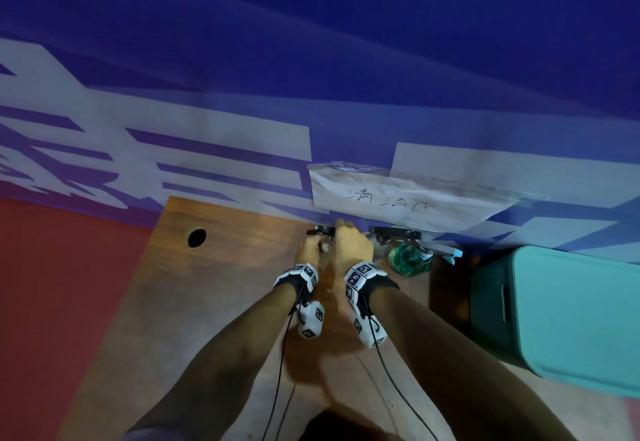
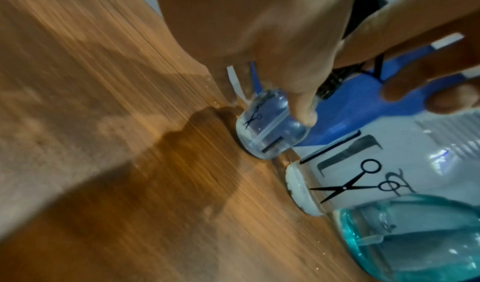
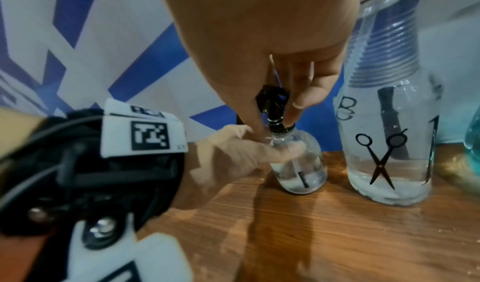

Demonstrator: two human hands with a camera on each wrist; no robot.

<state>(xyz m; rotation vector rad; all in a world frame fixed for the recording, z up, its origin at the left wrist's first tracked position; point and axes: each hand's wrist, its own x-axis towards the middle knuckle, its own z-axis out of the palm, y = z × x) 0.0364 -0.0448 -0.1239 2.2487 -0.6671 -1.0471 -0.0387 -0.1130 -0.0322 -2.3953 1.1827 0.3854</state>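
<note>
Your left hand [image 3: 233,153] grips the small bottle [image 3: 298,163] standing on the desk [image 3: 311,235] by the banner; your right hand [image 3: 272,50] seems to pinch its black cap [image 3: 275,110], fingers curled. A bigger bottle [image 3: 389,143] stands just beside

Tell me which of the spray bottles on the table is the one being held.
The small clear bottle, leftmost and shortest of the three. The left hand grips its body; the right hand pinches its black sprayer neck. The taller scissors-printed bottle and teal bottle stand untouched.
</note>
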